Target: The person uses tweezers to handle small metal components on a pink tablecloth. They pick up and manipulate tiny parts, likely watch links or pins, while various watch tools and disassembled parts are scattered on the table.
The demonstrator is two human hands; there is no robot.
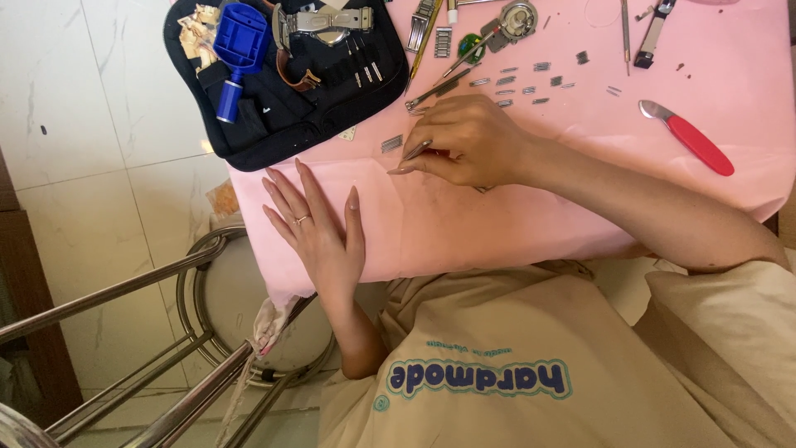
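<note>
A thin metal tool (416,151) is being pinched by the curled right hand (464,141) on the pink cloth (514,216), near loose watch-band links (391,143). The left hand (319,224) is being rested flat, open. The tool is probably light, stiff and slippery; it is best gripped mid-shaft.

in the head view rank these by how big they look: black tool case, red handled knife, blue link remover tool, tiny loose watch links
Largest to smallest as they look:
1. black tool case
2. red handled knife and blue link remover tool: similar in length, too close to rank
3. loose watch links, each tiny
</note>
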